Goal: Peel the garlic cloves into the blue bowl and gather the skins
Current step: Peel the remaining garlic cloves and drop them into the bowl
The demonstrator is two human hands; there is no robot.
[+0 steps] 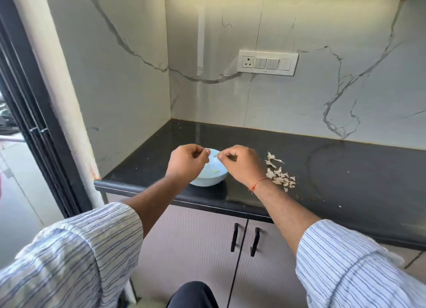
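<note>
While both hands hovered over the blue bowl, left hand and right hand had fingers curled, pinching something too small to identify. Bowl lay directly beneath the fingertips. Garlic skins lay heaped just right of the right wrist.

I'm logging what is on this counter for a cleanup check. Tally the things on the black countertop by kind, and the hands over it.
Blue bowl: 1
Heap of garlic skins: 1 (single pieces too many and too small to count)
Hands: 2, left hand and right hand, both over the bowl with curled fingers
Total: 4
</note>
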